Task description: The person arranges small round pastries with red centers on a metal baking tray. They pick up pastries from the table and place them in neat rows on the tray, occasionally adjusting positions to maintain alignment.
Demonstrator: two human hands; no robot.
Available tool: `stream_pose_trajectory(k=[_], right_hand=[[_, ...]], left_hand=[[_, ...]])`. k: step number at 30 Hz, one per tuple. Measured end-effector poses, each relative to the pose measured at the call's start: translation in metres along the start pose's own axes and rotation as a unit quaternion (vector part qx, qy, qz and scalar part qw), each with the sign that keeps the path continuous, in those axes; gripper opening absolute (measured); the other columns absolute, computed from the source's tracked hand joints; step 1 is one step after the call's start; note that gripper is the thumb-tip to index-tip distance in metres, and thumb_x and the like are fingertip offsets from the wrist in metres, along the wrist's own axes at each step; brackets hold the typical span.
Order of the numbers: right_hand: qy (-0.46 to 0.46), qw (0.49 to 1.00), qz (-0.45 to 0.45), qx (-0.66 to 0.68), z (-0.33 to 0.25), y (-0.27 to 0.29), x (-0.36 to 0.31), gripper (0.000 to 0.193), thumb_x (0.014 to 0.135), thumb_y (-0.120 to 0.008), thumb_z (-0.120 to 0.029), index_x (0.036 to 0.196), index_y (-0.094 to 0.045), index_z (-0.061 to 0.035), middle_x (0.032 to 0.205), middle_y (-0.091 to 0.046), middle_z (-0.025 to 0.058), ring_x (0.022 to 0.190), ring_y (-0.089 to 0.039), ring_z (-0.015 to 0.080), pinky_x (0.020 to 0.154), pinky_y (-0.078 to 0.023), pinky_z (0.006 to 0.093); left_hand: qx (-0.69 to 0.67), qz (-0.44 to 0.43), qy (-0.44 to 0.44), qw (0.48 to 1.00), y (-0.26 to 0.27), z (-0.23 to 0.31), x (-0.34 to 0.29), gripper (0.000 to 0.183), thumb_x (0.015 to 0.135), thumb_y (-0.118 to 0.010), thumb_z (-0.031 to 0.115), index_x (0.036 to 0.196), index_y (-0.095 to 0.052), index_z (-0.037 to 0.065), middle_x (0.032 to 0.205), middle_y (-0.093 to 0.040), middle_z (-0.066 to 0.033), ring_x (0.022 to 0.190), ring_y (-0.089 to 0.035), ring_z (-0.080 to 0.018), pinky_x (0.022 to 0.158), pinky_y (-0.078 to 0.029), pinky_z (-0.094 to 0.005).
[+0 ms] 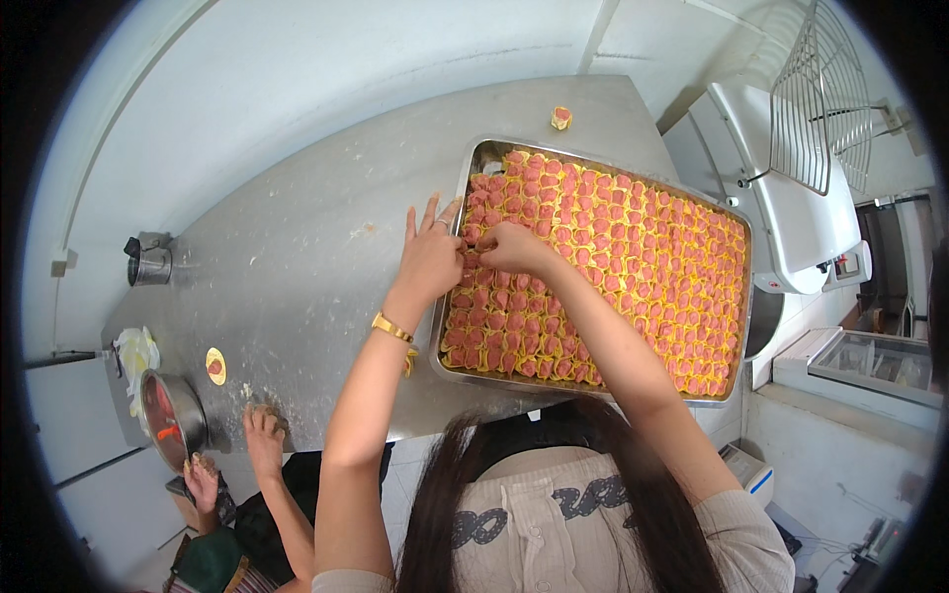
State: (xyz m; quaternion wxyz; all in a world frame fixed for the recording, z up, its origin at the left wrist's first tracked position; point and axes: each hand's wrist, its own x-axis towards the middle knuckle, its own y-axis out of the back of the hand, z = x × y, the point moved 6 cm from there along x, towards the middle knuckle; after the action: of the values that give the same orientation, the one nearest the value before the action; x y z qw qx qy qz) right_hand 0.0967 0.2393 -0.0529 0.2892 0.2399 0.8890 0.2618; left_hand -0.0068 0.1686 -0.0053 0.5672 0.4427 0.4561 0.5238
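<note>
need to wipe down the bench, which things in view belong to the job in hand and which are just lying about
Belongs:
tray
dumplings, at left hand and right hand
loose dumpling
filled wrapper, likely
bowl, likely

Seemingly lying about:
mug
white machine

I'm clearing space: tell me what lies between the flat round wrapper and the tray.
Head view: wearer's left forearm, a yellow piece beside it, and steel tabletop.

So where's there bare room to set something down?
Mostly bare, flecked steel table lies between the metal cup and your left hand. Another patch lies left of the lone dumpling, behind the tray. Crowded: the tray, and the near-left corner, with the bowl and a co-worker's hand.
</note>
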Motion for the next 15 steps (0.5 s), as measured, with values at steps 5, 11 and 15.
stream_pose_trajectory(k=[5,11,15], right_hand=[[0.011,0.990,0.137,0.018,0.001,0.019,-0.008,0.024,0.072,-0.062,-0.022,0.087,-0.070,-0.0048,0.077,-0.066,0.0186,0.073,-0.065,0.0334,0.070,-0.051,0.0416],[-0.017,0.990,0.141,0.022,0.002,0.017,-0.003,0.023,0.073,-0.059,-0.020,0.087,-0.069,-0.0049,0.078,-0.066,0.0203,0.076,-0.064,0.0366,0.071,-0.051,0.0451],[-0.031,0.990,0.139,0.003,0.005,0.017,-0.003,0.024,0.073,-0.059,-0.021,0.089,-0.069,-0.0063,0.078,-0.066,0.0203,0.077,-0.064,0.0370,0.071,-0.051,0.0456]], left_hand=[[-0.004,0.110,-0.016,0.994,0.011,0.001,-0.006,0.012,0.081,-0.062,0.010,0.081,-0.074,0.010,0.143,-0.046,-0.0025,0.140,-0.030,-0.0278,0.116,-0.020,-0.0498],[0.058,0.122,-0.041,0.990,0.007,0.014,-0.001,0.017,0.079,-0.059,0.009,0.064,-0.067,0.007,0.144,-0.047,-0.0015,0.141,-0.029,-0.0281,0.117,-0.018,-0.0506],[0.060,0.132,-0.039,0.989,0.002,0.013,0.002,0.019,0.078,-0.059,0.008,0.061,-0.066,0.007,0.146,-0.045,0.0003,0.141,-0.028,-0.0284,0.118,-0.017,-0.0514]])
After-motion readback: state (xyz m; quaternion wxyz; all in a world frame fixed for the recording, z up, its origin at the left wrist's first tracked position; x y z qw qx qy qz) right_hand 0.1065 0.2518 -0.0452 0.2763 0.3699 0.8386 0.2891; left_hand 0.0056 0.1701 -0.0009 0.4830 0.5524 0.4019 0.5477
